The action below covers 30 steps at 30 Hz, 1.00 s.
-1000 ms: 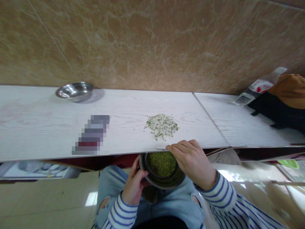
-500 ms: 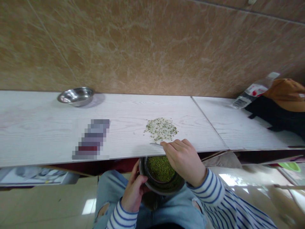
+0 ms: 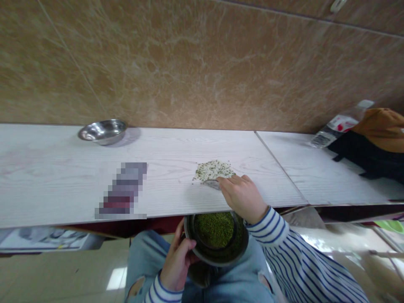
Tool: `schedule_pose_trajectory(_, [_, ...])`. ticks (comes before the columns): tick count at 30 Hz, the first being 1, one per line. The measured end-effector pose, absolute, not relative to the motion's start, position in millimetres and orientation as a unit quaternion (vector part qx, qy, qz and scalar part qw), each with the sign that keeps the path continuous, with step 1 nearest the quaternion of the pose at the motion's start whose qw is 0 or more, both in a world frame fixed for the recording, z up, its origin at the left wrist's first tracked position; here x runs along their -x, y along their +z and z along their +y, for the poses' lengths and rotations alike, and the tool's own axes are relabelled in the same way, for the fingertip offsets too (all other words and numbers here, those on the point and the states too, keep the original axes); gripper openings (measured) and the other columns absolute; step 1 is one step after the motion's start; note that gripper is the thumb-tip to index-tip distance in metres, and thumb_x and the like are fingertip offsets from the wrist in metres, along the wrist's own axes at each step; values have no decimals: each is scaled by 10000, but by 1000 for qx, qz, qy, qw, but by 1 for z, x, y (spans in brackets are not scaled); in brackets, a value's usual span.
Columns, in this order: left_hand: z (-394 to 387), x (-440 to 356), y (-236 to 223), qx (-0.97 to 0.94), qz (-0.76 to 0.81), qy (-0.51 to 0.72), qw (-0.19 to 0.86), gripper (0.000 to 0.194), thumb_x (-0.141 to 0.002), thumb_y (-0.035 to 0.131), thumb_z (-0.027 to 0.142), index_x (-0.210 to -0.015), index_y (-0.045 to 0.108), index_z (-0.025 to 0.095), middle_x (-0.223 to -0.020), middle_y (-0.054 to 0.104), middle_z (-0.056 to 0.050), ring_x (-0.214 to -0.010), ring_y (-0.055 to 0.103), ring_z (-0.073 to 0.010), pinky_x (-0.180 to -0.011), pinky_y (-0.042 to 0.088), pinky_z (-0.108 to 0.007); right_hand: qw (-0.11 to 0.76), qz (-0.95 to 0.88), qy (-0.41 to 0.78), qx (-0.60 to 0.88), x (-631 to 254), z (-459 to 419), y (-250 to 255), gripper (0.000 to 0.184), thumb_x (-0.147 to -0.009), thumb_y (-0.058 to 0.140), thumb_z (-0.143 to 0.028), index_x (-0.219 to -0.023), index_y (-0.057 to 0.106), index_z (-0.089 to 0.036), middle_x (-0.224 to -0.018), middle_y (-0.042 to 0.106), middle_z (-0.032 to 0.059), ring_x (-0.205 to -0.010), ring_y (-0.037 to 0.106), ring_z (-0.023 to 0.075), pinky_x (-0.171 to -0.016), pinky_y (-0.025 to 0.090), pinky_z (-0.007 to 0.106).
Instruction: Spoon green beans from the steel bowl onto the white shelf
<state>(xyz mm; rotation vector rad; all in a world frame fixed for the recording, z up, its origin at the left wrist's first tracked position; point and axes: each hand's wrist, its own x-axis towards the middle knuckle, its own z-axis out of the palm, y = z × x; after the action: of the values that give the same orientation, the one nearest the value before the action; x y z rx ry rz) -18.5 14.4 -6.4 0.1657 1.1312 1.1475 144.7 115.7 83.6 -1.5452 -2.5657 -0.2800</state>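
Bowl (image 3: pixel 241 248) in left hand (image 3: pixel 177 263), utensil (image 3: pixel 211 184) in right (image 3: pixel 242 197)

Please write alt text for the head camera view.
The right hand holds a grey tool at a pile of white and green grains on a white counter; below its edge, the left hand holds a round container of green seeds.

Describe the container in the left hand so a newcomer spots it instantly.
Find the long white table; below its near edge, the left hand holds a round container. Unlike the shiny bowl near the wall, it holds small green grains.
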Motion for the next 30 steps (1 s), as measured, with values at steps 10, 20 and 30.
schedule_pose_trajectory(10, [19, 15, -7, -70, 516, 511, 684, 668, -599, 542, 116, -1239, 416, 257, -904, 603, -2, -670, 515, -120, -633, 467, -280, 66, -850, -95, 513, -150, 136, 82, 248, -906, 357, -236, -1062, 548, -208, -820, 663, 30, -782, 547, 161, -665, 251, 295])
schedule_pose_trajectory(20, [19, 12, -5, -78, 510, 510, 688, 652, -595, 529, 113, -1223, 429, 254, -1026, 578, -26, -737, 533, -145, -576, 468, -264, 109, -833, -121, 529, -161, 141, 91, 267, -897, 370, -214, -1112, 529, -214, -843, 671, 29, -829, 544, 163, -679, 257, 294])
schedule_pose_trajectory(30, [17, 12, -6, -75, 507, 509, 692, 668, -580, 549, 126, -1221, 428, 269, -1025, 575, -12, -729, 524, -136, -569, 463, -254, 73, -849, -129, 506, -155, 131, 84, 226, -873, 422, -187, -1058, 542, -237, -831, 663, 10, -813, 523, 167, -680, 226, 311])
